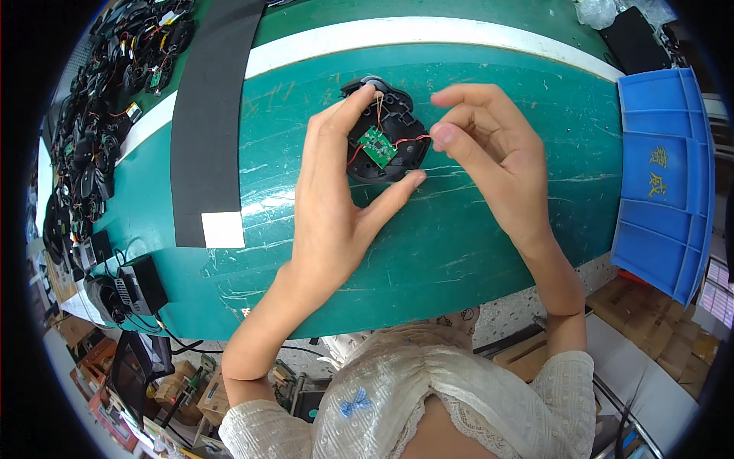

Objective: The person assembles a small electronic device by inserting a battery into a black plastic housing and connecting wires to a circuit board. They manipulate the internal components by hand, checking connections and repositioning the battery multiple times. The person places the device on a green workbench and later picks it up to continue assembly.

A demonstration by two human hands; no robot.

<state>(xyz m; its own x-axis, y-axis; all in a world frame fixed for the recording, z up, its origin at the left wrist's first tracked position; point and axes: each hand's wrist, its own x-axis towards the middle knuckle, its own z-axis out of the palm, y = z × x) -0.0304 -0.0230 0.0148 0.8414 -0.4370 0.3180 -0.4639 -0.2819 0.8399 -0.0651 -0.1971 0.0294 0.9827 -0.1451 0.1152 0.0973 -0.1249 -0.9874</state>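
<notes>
Black wired parts (84, 176) are lying heaped along the far left. Beside them, a long black strip (210, 115) is crossing the green tabletop (306, 252), and a white square (222, 229) is being borne by its near right corner. Next, the left hand (330, 180) is being curved widely, its fingers and thumb spanning a rounded black housing (413, 155), which is being held over the tabletop. Inside the housing, a small green circuit board (378, 148) is being exposed, with red wires (410, 139) leading from it. Just right of the housing, the right hand (501, 149) is being held half curled, its thumb beside the wires' outer end; whether they are being pinched cannot be told. Farther right, a blue plastic bin (661, 218) is standing by the tabletop.
</notes>
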